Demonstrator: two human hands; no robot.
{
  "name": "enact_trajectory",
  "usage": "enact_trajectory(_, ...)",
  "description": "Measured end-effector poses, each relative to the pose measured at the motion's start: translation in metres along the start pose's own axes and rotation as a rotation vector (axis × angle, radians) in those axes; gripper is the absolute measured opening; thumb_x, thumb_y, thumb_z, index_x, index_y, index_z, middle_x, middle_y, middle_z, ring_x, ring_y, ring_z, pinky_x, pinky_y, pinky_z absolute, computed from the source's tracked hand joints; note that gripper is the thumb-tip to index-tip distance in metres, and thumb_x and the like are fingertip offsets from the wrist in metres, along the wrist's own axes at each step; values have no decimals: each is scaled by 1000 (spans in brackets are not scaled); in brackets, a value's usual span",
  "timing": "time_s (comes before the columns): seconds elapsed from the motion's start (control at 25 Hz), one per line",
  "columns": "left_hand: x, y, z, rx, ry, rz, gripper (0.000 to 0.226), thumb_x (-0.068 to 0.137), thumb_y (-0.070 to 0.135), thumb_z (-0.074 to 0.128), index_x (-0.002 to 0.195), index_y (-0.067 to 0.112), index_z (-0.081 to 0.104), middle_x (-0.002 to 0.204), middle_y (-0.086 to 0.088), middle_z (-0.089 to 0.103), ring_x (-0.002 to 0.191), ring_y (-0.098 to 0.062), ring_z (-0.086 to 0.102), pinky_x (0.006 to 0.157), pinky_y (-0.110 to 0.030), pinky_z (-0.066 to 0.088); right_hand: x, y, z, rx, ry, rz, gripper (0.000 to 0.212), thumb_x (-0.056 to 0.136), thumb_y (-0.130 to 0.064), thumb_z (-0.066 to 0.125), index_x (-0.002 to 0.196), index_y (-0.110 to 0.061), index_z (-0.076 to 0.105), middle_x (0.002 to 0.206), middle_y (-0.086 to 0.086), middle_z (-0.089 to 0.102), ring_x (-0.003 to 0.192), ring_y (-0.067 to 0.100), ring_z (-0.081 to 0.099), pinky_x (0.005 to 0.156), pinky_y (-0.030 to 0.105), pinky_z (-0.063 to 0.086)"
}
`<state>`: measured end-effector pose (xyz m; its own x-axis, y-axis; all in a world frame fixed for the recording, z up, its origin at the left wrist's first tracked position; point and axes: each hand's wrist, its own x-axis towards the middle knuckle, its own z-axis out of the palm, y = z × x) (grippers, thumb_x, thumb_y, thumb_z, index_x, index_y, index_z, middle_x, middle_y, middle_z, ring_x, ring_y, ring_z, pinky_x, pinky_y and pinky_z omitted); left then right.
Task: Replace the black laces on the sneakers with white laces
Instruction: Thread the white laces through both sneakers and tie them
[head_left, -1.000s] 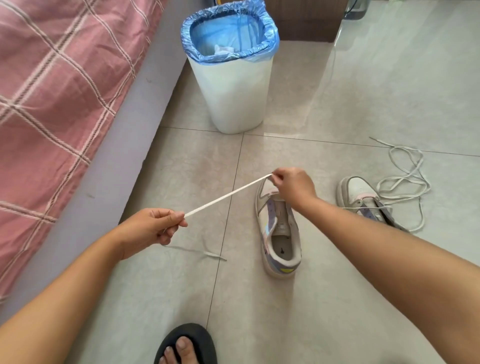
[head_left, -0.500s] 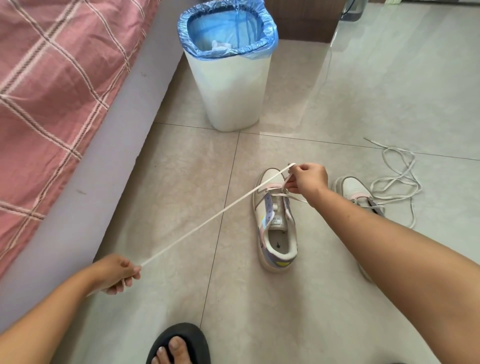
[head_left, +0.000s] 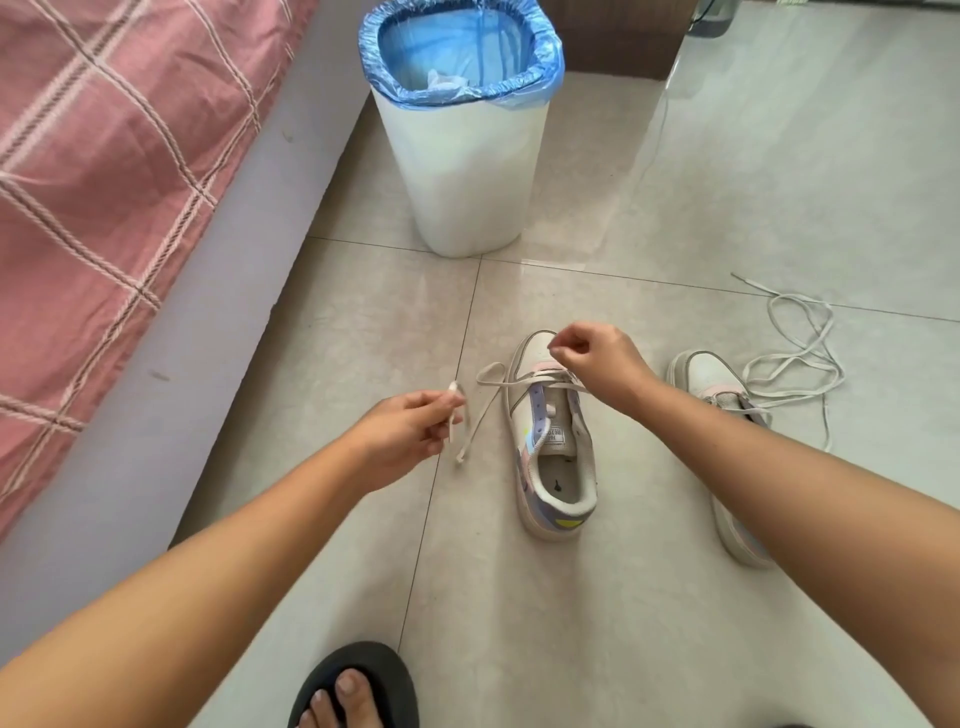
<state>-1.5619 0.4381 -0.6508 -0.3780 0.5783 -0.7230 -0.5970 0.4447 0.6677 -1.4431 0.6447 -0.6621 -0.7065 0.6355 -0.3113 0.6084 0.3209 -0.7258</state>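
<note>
Your left hand (head_left: 410, 434) pinches 1 end of the white lace (head_left: 496, 388); your right hand's (head_left: 597, 358) fingers pinch the other over the sneaker (head_left: 553, 441) on the floor (head_left: 649, 597). Only 1 eyelet row is threaded: uneven pulling risks drawing the lace out.

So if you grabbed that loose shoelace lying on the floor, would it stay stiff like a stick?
Probably not. The loose lace lies in soft loops and curves, so it would likely droop and dangle. It looks thin and flat, so probably very light. It might also tangle, since its loops cross each other.
</note>
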Motion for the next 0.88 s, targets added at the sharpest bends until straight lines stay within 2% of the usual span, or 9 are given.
enact_trajectory(0.08, 22, -3, 30, -172, 81, 24, 0, 90, 2, 57, 90, 2, 57, 75, -8, 57, 47, -5, 52, 48, -13, 45, -5, 11, -1, -208, -57, -8, 14, 89, -16, 59, 96, -13, 71, 108, 8, 56, 102, 21, 54, 84, 22, 37)
enact_trajectory(0.12, 31, -4, 42, -225, 125, 34, 5, 88, -3, 58, 86, 1, 56, 75, -10, 57, 48, -7, 56, 49, -13, 49, -8, 16, 1, -274, -106, -12, 14, 88, -17, 60, 95, -14, 72, 110, 9, 53, 107, 22, 50, 87, 22, 35)
enact_trajectory(0.2, 45, -7, 62, -265, 202, 62, 15, 84, -13, 58, 78, 0, 55, 74, -11, 56, 57, -15, 60, 55, -16, 55, -13, 23, 10, -289, -127, -13, 13, 87, -17, 63, 95, -14, 73, 113, 9, 49, 115, 24, 44, 95, 23, 33)
enact_trajectory(0.28, 53, -9, 76, -249, 264, 86, 21, 81, -17, 59, 73, 1, 54, 71, -10, 55, 63, -18, 59, 57, -17, 55, -15, 26, 18, -232, -69, 10, 15, 85, -19, 66, 97, -14, 74, 114, 9, 48, 118, 24, 40, 96, 22, 30)
enact_trajectory(0.52, 65, -16, 85, -56, 348, 160, 25, 82, -13, 62, 68, 7, 54, 70, -6, 57, 63, -15, 59, 60, -16, 54, -17, 26, 28, -122, 5, 88, 13, 84, -22, 68, 96, -17, 73, 116, 7, 44, 119, 22, 35, 101, 23, 28)
enact_trajectory(0.72, 65, -17, 84, 177, 317, 234, 22, 78, -4, 69, 70, 13, 58, 72, -3, 63, 74, -18, 63, 79, -28, 53, -17, 25, 32, -81, 30, 106, 15, 84, -24, 69, 97, -19, 74, 118, 8, 43, 120, 23, 34, 101, 26, 30)
enact_trajectory(0.88, 64, -14, 84, 409, 277, 309, 20, 79, 1, 70, 69, 14, 58, 71, 4, 62, 75, -13, 61, 76, -21, 49, -15, 23, 34, -117, 30, 120, 15, 85, -24, 67, 97, -21, 74, 119, 7, 41, 121, 24, 33, 104, 31, 30)
